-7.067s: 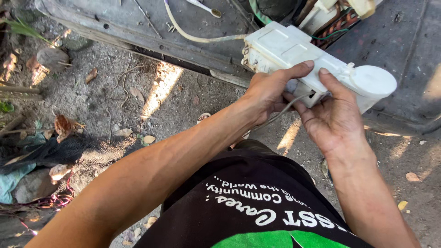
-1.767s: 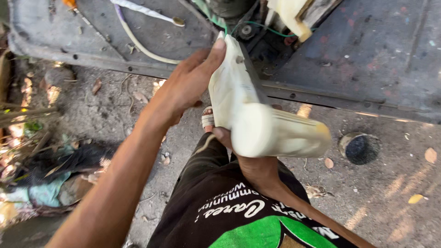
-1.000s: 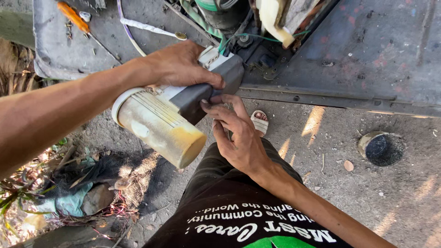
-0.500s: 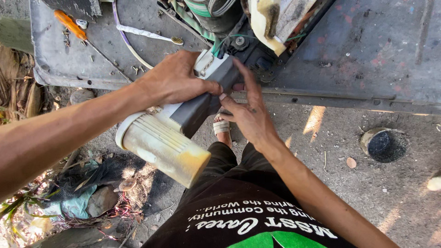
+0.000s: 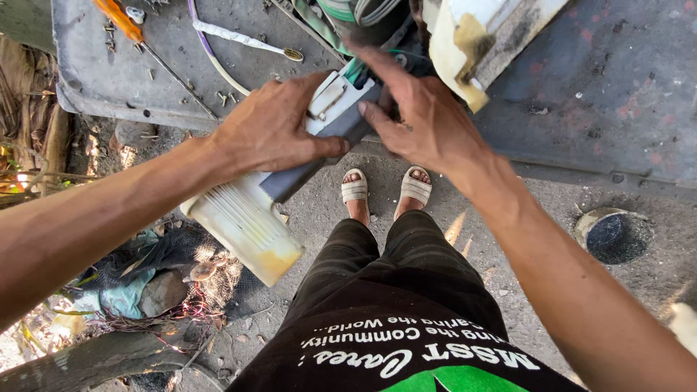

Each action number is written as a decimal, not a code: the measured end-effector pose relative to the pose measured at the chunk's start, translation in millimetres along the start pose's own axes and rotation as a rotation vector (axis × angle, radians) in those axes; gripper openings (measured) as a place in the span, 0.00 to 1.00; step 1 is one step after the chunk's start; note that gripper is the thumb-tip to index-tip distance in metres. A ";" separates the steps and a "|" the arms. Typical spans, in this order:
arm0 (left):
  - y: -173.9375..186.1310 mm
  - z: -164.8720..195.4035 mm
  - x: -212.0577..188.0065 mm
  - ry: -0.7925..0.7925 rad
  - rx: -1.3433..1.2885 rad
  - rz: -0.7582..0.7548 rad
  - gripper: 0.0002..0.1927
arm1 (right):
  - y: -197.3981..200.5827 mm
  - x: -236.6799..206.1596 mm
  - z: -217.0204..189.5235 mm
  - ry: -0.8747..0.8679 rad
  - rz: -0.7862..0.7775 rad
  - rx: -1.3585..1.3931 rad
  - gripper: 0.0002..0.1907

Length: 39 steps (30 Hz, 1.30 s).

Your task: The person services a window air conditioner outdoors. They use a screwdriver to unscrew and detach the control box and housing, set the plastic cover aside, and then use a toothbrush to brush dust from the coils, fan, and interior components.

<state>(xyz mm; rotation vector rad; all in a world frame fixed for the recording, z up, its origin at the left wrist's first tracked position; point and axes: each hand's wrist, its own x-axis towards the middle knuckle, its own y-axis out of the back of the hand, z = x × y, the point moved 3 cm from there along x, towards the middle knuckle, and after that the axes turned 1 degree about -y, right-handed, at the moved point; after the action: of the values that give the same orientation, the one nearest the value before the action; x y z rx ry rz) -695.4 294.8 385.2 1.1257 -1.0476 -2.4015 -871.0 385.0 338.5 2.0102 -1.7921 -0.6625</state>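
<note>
plastic pump unit (image 5: 290,181), white with a grey block and a ribbed yellowed cylinder at its lower end, is clamped in the left hand (image 5: 272,131), fingers wrapped over its upper body, tilted over the edge of a grey metal panel (image 5: 109,80) above the sandalled feet (image 5: 385,190). the right hand (image 5: 421,120) rests its thumb on the grey block, its fingers reaching up into wires; what they pinch is hidden. an orange-handled screwdriver (image 5: 127,25) and loose screws (image 5: 156,74) lie on the panel, well left.

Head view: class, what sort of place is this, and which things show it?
Probably an outdoor repair spot: bare dirt ground, a worn metal sheet with a screwdriver, and both hands on a dismantled plastic part.
</note>
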 end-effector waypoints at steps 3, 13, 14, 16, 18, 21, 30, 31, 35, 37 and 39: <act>2.7 -10.9 6.7 -0.087 0.030 0.019 0.39 | 1.4 18.9 8.6 0.080 -0.195 -0.027 0.50; 14.4 -11.0 14.2 -0.150 0.090 0.029 0.44 | -3.5 49.2 28.1 0.095 -0.066 0.244 0.45; 16.1 -9.2 14.2 -0.127 0.103 0.014 0.43 | -3.4 46.2 26.8 0.195 -0.014 0.259 0.45; 19.4 -4.8 15.1 -0.092 0.137 -0.013 0.42 | -1.2 40.7 28.6 0.312 0.061 0.209 0.45; 20.8 -0.4 16.9 -0.062 0.171 -0.046 0.40 | -0.1 34.8 33.6 0.336 0.101 0.090 0.43; 23.4 4.5 19.0 -0.054 0.270 -0.060 0.41 | -3.6 37.1 43.4 0.268 0.056 0.162 0.41; 27.1 5.4 27.6 -0.048 0.237 -0.073 0.43 | -1.5 42.6 47.4 0.222 0.006 0.176 0.31; 26.4 4.4 28.5 -0.035 0.228 -0.070 0.43 | 1.9 43.6 45.8 0.253 0.012 0.132 0.30; 26.1 0.2 29.5 -0.045 0.140 -0.013 0.46 | 6.7 46.6 39.9 0.272 0.014 0.078 0.29; 27.5 -1.3 29.3 -0.087 0.101 0.034 0.46 | 4.8 46.6 38.1 0.239 0.033 0.111 0.30; 28.7 -1.7 28.8 -0.132 0.090 0.070 0.45 | 1.3 44.8 36.0 0.213 0.078 0.150 0.32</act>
<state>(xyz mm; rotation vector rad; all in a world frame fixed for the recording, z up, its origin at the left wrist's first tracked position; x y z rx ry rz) -714.1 258.9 389.4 0.9520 -1.2274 -2.4231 -888.8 341.8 305.0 2.0067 -1.8275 -0.2862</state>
